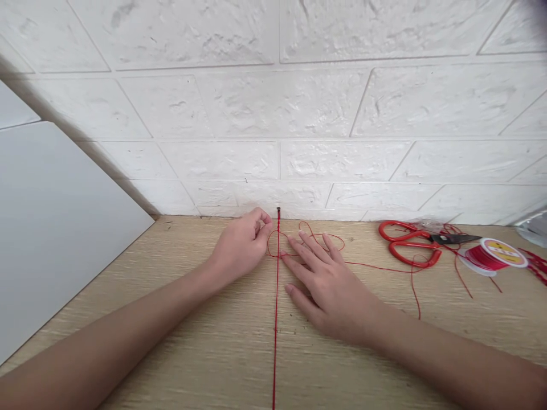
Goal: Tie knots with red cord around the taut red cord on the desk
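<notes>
A taut red cord runs from a small dark nail at the foot of the wall down toward me. Just below the nail, its top part is a short twisted or knotted length. My left hand is closed at the left of this line, thumb and forefinger pinched beside a small cord loop; the cord runs in under these fingers, and the exact grip is hidden. My right hand lies flat with fingers spread right of the line, fingertips over thin red cord loops on the table.
Orange-handled scissors lie at the right, beside a spool of red cord and loose cord pieces. Braided red cord and a clear plastic item sit at the right edge. A white panel stands left; a white brick wall rises behind.
</notes>
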The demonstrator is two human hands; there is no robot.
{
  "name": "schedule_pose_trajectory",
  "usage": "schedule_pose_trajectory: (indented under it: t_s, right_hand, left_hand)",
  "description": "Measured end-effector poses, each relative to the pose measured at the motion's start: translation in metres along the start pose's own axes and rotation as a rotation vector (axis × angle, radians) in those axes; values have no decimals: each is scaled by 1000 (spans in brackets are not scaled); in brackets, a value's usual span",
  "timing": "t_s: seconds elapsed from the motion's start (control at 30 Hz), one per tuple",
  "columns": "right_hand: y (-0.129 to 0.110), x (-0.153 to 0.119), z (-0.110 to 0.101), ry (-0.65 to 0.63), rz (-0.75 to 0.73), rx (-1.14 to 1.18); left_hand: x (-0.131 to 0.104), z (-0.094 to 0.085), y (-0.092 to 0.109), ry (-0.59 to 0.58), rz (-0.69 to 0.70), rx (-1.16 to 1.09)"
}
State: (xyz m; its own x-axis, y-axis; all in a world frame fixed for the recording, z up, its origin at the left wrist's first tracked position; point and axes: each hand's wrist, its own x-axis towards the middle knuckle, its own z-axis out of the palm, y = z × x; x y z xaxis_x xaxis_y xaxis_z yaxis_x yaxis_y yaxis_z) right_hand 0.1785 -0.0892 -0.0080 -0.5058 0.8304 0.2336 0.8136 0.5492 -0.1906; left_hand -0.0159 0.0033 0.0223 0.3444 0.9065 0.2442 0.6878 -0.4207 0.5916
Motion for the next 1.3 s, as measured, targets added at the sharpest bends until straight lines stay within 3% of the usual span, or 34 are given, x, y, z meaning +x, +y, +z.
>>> schedule_pose_trajectory:
  t_s: [0.1, 0.23, 0.3, 0.43, 0.53, 0.67, 0.83, 0.9, 0.97, 1.07, 1.17, 1.3]
  right_hand:
    - [1, 0, 1, 11, -7, -5]
    - [1, 0, 1, 11, -9, -9]
    - [1, 0, 1, 8, -7, -9]
    - [0, 0, 0, 1, -1, -12]
    - [0, 0, 1, 0, 0, -10]
    - [1, -1, 2, -9, 0, -7]
    - [1, 0, 1, -24, -3, -11]
    - [1, 0, 0, -24, -10, -15]
    - [1, 0, 0, -23, -12, -21]
    - [1, -1, 0, -23, -17, -32]
    - [1, -2, 1, -19, -23, -41]
    - [2, -2, 1, -19, -27, -35]
  left_hand:
    - [-3, -11, 9, -44, 103, 261]
    - [-10, -15, 14, -122, 140, 385]
    - [-12, -18, 14, -205, 121, 365]
    - [-5, -32, 12, -505, 17, 189]
    - [1, -47, 9, -578, -79, 158]
    - [-5, -63, -6, -550, -176, 193]
    - [-18, -82, -39, -522, -213, 207]
    - [-18, -88, -50, -516, -201, 308]
    - [-14, -94, -57, -419, -213, 483]
    - [-10, -102, -60, -307, -274, 762]
    - [-9, -106, -56, -301, -261, 961]
    - [-14, -90, -47, -108, -124, 960]
